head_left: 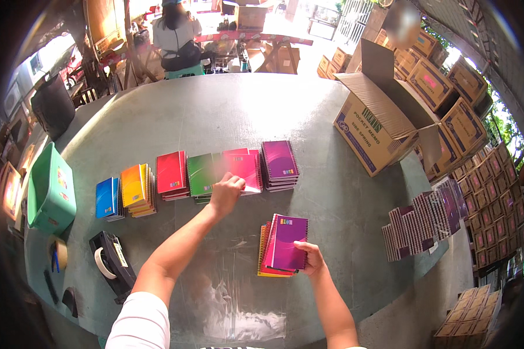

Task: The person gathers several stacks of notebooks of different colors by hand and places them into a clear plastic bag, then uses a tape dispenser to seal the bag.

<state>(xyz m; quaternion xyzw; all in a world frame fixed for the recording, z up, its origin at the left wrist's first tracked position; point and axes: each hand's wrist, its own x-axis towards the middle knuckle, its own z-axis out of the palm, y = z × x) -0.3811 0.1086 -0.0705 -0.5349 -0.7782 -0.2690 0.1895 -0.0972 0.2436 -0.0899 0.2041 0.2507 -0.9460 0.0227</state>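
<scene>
My right hand (312, 257) grips a small stack of spiral notebooks, thumb on the purple notebook (291, 235) on top; red or pink and yellow ones show beneath. Further off, my left hand (229, 191) has its fingers closed at the lower left corner of a pink notebook (247, 168), slightly skewed on its pile. Left of it lies a green notebook pile (201, 174), its right side blurred. The row also holds blue (106, 196), yellow (135, 185) and red (170, 173) piles on the left, and a purple pile (279, 159) on the right.
A green plastic bin (64, 189) and a black tape dispenser (113, 262) stand at the left. An opened carton (361, 131) sits at the far right of the grey table (174, 116), nearer are stacked purple notebooks (419, 224). Another person (177, 38) sits beyond.
</scene>
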